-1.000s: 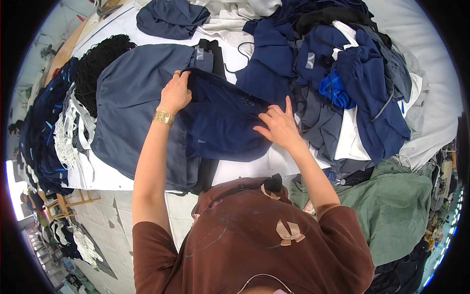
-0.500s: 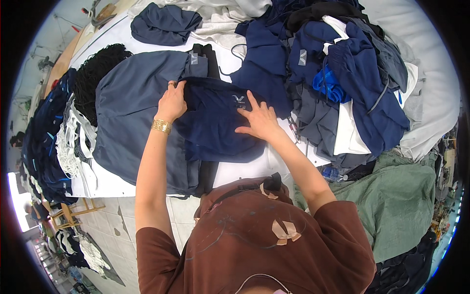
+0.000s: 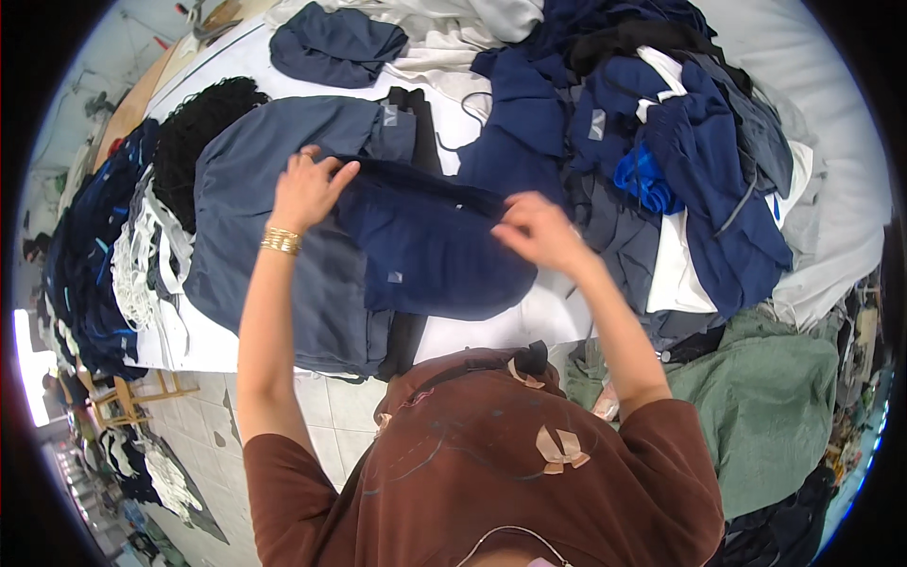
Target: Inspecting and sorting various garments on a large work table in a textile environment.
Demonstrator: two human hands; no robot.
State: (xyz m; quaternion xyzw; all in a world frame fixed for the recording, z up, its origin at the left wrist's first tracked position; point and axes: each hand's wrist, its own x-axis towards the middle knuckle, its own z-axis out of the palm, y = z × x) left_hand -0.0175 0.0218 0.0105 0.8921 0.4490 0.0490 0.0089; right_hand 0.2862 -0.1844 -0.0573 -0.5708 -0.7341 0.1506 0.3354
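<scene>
A dark navy garment (image 3: 435, 250) with a small light mark near its lower left lies partly over a stack of grey garments (image 3: 274, 217). At its upper right edge, my right hand (image 3: 543, 231) is closed in a pinch on the navy cloth, slightly blurred. My left hand (image 3: 312, 189), with gold bangles at the wrist, is at the garment's upper left corner, over the grey stack. Its thumb stands apart from the fingers and points towards the navy edge. The left fingertips are bent and partly hidden.
On the right lies a heap of navy, grey and white garments (image 3: 699, 189) with a bright blue piece (image 3: 647, 180) in it. Black cords (image 3: 203, 137) and white cords (image 3: 137, 265) hang at the left. A bundled grey garment (image 3: 335, 45) sits at the back.
My left hand has shifted left, its thumb now apart. My right hand has gone from lying spread on the navy cloth to pinching its edge. The printed mark at the top is now hidden.
</scene>
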